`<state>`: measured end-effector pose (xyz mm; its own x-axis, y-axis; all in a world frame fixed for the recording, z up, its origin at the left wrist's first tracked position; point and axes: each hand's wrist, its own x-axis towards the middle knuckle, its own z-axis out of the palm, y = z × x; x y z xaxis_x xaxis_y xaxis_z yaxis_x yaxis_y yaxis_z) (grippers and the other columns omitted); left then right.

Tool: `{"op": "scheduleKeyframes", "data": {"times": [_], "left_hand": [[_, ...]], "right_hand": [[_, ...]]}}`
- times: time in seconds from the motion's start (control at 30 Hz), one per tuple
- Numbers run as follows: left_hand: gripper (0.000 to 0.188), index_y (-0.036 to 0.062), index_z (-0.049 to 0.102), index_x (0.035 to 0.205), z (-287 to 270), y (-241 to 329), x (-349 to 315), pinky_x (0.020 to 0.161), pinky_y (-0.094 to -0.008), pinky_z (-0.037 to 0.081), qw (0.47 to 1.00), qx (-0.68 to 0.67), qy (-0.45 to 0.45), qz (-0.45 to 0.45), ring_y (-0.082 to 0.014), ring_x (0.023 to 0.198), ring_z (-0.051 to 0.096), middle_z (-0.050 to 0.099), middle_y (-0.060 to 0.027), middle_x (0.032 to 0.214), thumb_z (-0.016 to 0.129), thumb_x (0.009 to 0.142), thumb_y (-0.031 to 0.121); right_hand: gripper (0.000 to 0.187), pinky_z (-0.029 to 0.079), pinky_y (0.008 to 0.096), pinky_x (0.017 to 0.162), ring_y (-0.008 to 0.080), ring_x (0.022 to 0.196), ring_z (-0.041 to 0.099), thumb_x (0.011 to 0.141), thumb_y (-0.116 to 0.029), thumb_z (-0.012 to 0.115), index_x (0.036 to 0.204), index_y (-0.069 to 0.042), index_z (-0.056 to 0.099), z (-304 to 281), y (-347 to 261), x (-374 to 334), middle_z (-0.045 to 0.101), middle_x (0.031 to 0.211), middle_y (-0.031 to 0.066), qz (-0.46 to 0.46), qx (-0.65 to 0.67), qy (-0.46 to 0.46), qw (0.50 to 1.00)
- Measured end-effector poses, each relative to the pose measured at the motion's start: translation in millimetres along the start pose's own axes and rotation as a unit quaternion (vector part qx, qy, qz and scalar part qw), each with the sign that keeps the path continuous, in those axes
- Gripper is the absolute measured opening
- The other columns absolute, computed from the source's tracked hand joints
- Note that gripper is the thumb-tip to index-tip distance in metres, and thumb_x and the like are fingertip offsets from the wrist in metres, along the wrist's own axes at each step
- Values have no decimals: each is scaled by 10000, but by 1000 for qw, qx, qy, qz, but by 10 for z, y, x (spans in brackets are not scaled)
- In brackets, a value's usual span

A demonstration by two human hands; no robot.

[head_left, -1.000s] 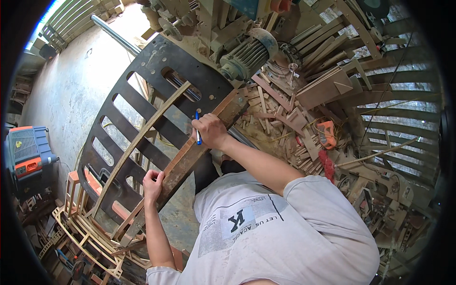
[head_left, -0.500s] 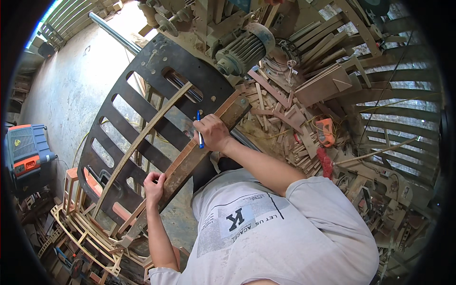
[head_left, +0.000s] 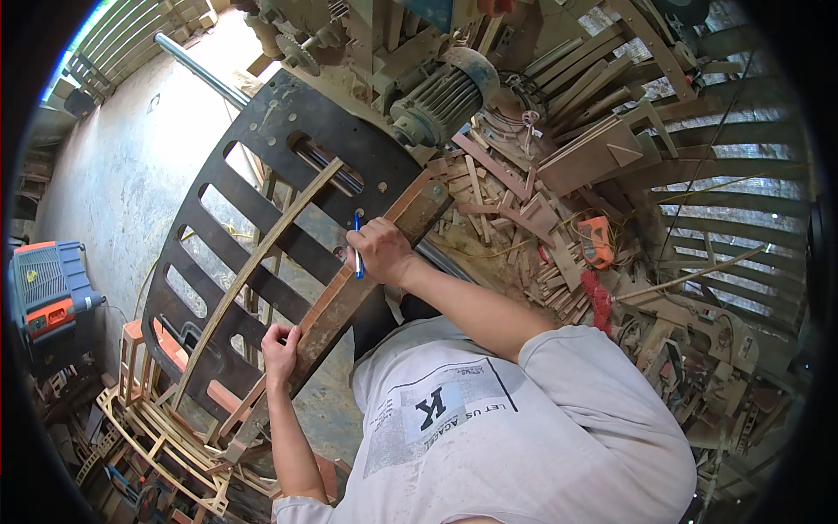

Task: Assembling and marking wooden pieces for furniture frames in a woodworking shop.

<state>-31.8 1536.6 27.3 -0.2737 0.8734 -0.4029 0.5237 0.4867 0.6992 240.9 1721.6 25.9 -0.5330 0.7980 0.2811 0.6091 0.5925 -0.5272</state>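
Note:
My right hand [head_left: 381, 251] is closed around a blue-and-white pen [head_left: 358, 249], which points down toward my body. It rests on a long narrow reddish wooden strip [head_left: 325, 304] lying along the near edge of a dark slotted metal frame [head_left: 240, 113]. Lower left along that strip, my left hand [head_left: 279, 354] is closed, with thumb and fingers pinched at the strip's edge. A thin curved light-wood strip [head_left: 253, 259] crosses the frame's slots beyond both hands.
An electric motor [head_left: 445, 98] sits past the frame's far right end. Wood offcuts [head_left: 524, 218] and an orange device [head_left: 596, 242] lie on the right. A blue-grey and orange machine [head_left: 54, 288] stands at left, above curved wooden frames [head_left: 157, 441].
The whole view has shifted slightly. The pen stands a little more upright in my right hand, and both hands stay at about the same places along the strip.

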Motion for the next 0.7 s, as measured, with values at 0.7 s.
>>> {"op": "scheduleKeyframes", "data": {"times": [0.7], "left_hand": [[242, -18, 609, 738, -26, -107, 49, 563, -265, 428, 1000, -13, 9, -4, -80, 591, 503, 596, -30, 635, 713, 846, 172]], "right_hand": [[142, 453, 408, 672, 314, 669, 598, 707, -172, 641, 699, -88, 527, 70, 0, 42, 597, 652, 125, -5, 20, 23, 1000]]}}
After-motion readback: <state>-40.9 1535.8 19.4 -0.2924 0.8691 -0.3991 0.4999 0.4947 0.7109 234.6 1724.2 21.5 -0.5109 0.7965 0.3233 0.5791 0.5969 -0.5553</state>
